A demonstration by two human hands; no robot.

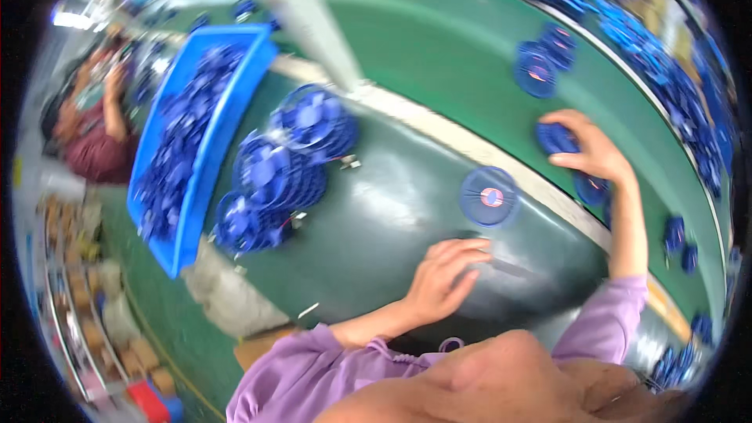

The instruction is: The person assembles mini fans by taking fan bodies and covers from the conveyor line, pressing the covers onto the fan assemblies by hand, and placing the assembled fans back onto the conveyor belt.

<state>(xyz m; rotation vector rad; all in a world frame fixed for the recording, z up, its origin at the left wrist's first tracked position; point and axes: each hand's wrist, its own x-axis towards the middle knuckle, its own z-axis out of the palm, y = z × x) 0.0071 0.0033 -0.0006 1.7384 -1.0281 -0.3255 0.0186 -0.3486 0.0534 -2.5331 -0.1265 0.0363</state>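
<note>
My right hand (599, 153) reaches over the green belt, its fingers and thumb curved around a round blue fan cover (554, 138). Partly under that hand and wrist lies another blue fan cover (590, 186). My left hand (446, 278) hovers above the dark work table, fingers stretched out and thumb apart, with nothing seen in it. Just beyond its fingertips, a flat round blue fan cover (489, 197) with a pale and red centre label rests at the table's edge by the belt. To the left stand stacks of blue fan grilles (270, 168).
A bright blue bin (210, 180) full of small blue parts stands at the left. More round blue covers (536, 69) lie farther along the belt (415, 39). A pale post (309, 23) rises at the belt's edge. A co-worker (98, 141) is at far left.
</note>
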